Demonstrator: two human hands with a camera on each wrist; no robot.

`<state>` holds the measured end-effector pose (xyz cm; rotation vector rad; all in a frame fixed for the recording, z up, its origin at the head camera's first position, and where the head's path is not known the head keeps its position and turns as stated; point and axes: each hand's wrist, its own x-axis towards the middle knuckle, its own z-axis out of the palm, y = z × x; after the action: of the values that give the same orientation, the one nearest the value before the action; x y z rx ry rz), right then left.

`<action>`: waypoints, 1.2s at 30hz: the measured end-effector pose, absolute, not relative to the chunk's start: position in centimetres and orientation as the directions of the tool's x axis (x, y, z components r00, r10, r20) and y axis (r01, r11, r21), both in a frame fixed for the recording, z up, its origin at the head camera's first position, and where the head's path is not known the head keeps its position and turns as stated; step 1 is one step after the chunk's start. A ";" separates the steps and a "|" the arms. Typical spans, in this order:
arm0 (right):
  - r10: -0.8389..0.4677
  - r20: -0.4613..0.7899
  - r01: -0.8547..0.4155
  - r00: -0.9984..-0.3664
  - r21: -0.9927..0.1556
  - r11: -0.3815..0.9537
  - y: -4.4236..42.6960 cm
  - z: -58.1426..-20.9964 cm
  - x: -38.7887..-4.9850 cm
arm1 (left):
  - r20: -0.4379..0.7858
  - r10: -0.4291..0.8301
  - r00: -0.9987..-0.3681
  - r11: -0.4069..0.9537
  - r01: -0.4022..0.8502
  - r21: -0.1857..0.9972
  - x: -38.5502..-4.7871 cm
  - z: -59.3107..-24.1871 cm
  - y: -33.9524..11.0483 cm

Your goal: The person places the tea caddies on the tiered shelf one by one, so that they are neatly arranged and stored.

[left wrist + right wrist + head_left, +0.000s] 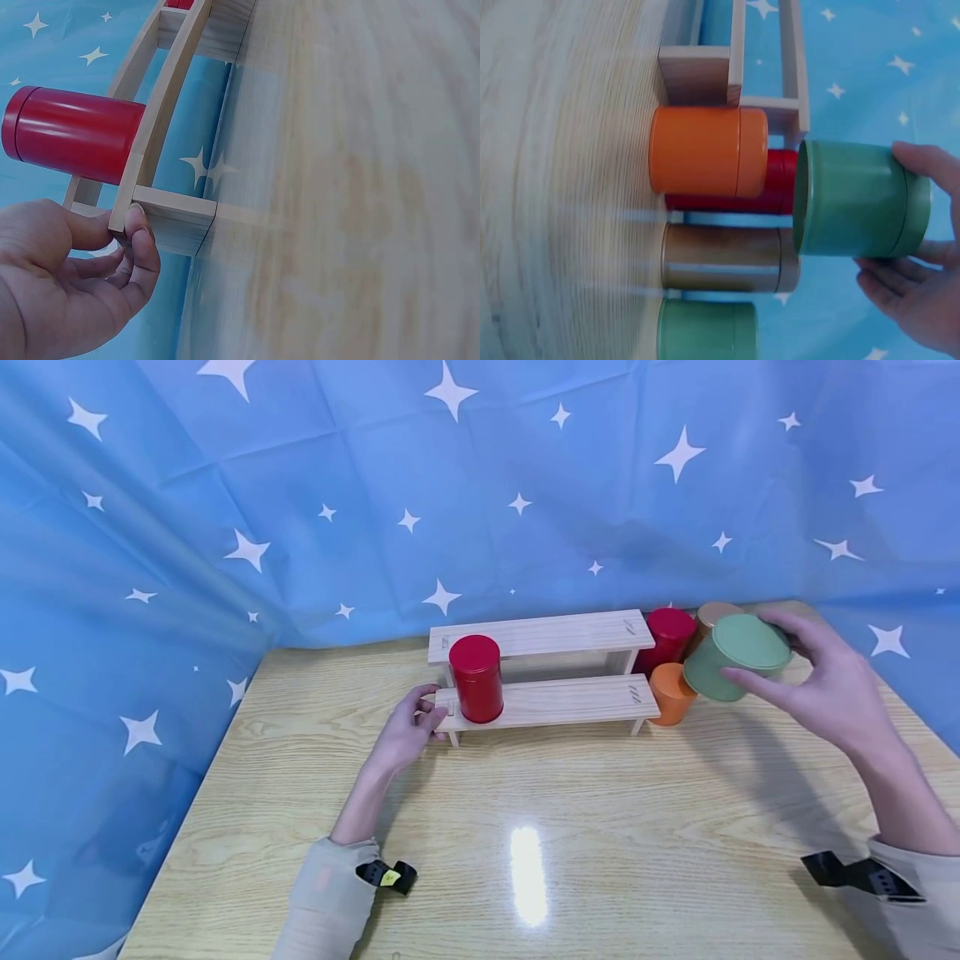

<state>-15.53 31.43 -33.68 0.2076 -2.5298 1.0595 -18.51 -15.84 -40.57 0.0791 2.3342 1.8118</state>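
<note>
My left hand point(407, 731) pinches the left end of the lower board of a two-step wooden shelf point(566, 702); in the left wrist view, thumb and fingertips close round the board's end. A red canister point(477, 681) stands upright on that lower board, near its left end. My right hand point(843, 685) grips a green canister point(738, 656) by its lid end, lifted off the table and slightly tilted. Below and left of it, an orange canister point(672, 693) stands by the shelf's right end.
Behind the orange one stand a second red canister point(667, 639) and a brown canister point(716, 614). Another green canister point(707, 330) shows in the right wrist view. A blue star-printed cloth point(375, 527) hangs behind the wooden table point(600, 860).
</note>
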 end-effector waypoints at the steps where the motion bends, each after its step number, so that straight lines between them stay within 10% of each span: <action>1: 0.003 0.417 -0.297 -0.909 -0.653 0.697 31.2 -33.6 -15.6 | -0.114 0.154 -0.981 0.254 -0.072 0.965 -18.5 -40.6 -15.8; 36: -0.237 0.386 -0.444 -0.891 -0.637 0.630 21.9 -34.6 -17.3 | -0.119 0.163 -0.979 0.232 -0.080 0.969 -18.6 -40.7 -15.9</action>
<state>-17.34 21.90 -34.59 0.5524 -2.5881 1.1176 -18.61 -15.94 -40.72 0.0788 2.3050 1.8326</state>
